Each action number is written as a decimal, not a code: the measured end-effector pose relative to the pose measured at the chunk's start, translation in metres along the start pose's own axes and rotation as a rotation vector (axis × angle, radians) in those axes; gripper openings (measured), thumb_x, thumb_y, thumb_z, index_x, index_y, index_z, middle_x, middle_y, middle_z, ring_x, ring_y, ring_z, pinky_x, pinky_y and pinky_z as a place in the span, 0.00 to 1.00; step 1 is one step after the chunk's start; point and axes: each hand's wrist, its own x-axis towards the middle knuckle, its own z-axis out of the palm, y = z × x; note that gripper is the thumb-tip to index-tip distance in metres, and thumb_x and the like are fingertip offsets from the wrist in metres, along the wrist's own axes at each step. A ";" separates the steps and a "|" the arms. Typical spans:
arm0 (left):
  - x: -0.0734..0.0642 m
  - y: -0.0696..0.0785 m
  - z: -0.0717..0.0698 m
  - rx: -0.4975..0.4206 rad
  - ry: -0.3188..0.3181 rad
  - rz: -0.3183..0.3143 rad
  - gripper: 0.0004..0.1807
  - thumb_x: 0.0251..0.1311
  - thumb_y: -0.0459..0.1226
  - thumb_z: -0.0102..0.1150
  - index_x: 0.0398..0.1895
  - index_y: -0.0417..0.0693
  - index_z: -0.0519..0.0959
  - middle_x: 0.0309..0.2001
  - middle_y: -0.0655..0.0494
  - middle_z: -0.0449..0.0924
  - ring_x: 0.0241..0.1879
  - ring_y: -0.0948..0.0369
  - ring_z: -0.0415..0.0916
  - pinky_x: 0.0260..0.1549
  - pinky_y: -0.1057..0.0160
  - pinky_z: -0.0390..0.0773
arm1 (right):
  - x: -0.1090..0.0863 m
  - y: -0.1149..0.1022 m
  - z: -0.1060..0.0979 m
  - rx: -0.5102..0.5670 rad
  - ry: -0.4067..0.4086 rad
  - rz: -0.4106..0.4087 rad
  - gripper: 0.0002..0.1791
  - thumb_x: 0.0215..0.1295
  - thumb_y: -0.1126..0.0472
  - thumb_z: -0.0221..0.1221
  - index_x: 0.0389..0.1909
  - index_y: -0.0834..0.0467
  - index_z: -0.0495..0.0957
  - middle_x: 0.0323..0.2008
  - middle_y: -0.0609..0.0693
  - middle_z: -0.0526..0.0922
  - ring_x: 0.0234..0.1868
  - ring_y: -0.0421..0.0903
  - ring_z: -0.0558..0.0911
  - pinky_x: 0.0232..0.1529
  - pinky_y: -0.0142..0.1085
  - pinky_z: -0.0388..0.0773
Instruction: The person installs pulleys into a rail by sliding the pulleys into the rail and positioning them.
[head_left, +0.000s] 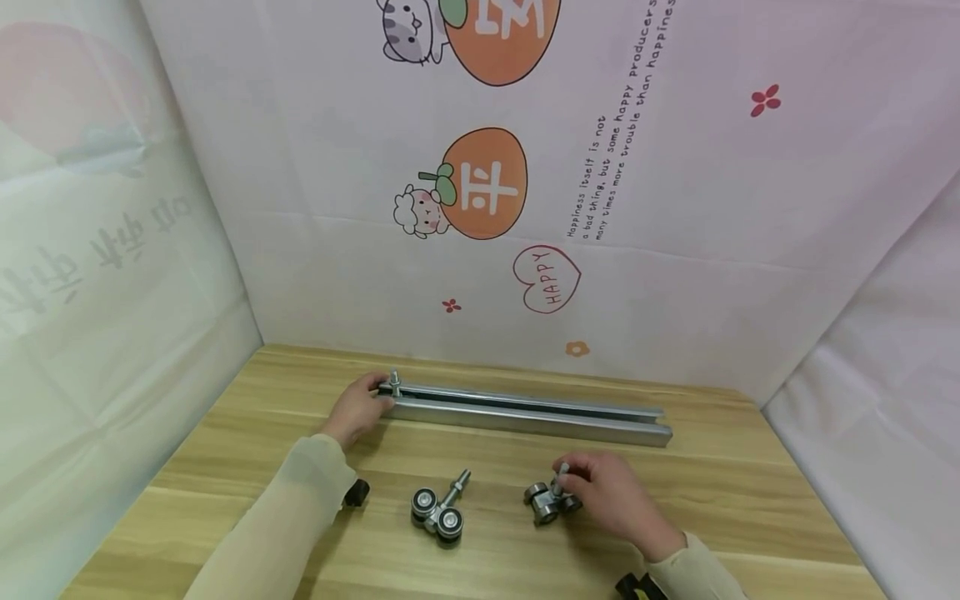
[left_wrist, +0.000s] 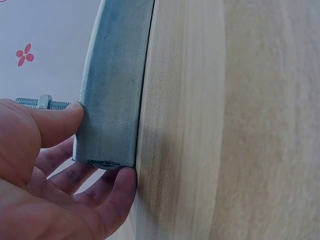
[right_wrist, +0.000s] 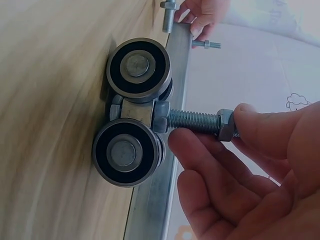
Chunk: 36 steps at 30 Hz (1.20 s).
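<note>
My left hand (head_left: 356, 414) grips the left end of a metal channel rail (head_left: 517, 421), which lies with its slot upward. In the left wrist view, the thumb presses the rail's edge and the fingers reach round its end. A threaded bolt (left_wrist: 59, 104) with a nut sticks up from the slot beside the thumb; what it joins inside is hidden. Farther right, my right hand (head_left: 611, 493) pinches the upright threaded stem of a roller trolley (right_wrist: 137, 107) near its nut. The trolley's wheels are low over the table; whether they touch it I cannot tell.
Between the two forearms a second roller trolley (head_left: 437, 515) lies on its side, stem pointing up and right. Behind the rail, the wood-grain table (head_left: 300, 371) meets a printed white cloth wall (head_left: 675, 333). More white cloth stands at both sides.
</note>
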 end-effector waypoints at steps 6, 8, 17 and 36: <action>-0.001 0.003 0.000 0.008 0.001 -0.005 0.30 0.69 0.35 0.57 0.72 0.41 0.65 0.71 0.39 0.63 0.67 0.41 0.62 0.63 0.42 0.63 | 0.001 0.004 -0.003 -0.055 0.030 0.048 0.06 0.67 0.63 0.63 0.41 0.53 0.87 0.39 0.41 0.86 0.41 0.40 0.82 0.41 0.42 0.79; -0.003 0.004 0.000 0.007 -0.001 -0.007 0.29 0.69 0.35 0.56 0.73 0.41 0.64 0.71 0.39 0.63 0.67 0.41 0.62 0.63 0.41 0.63 | 0.001 0.004 -0.005 -0.075 0.043 0.071 0.06 0.67 0.63 0.64 0.41 0.54 0.87 0.39 0.41 0.85 0.41 0.40 0.82 0.42 0.43 0.78; -0.003 0.005 0.000 0.010 -0.002 -0.006 0.29 0.70 0.35 0.56 0.73 0.41 0.64 0.71 0.39 0.62 0.68 0.41 0.61 0.63 0.42 0.63 | 0.000 0.005 -0.007 -0.146 0.083 0.064 0.03 0.66 0.64 0.64 0.38 0.53 0.84 0.30 0.38 0.82 0.31 0.37 0.77 0.36 0.42 0.76; -0.003 0.005 -0.001 0.016 -0.009 -0.011 0.30 0.69 0.35 0.56 0.73 0.41 0.64 0.71 0.39 0.62 0.68 0.41 0.61 0.63 0.42 0.63 | 0.000 0.026 -0.020 -0.186 0.106 0.101 0.04 0.67 0.63 0.63 0.41 0.56 0.82 0.31 0.44 0.83 0.32 0.42 0.80 0.34 0.45 0.78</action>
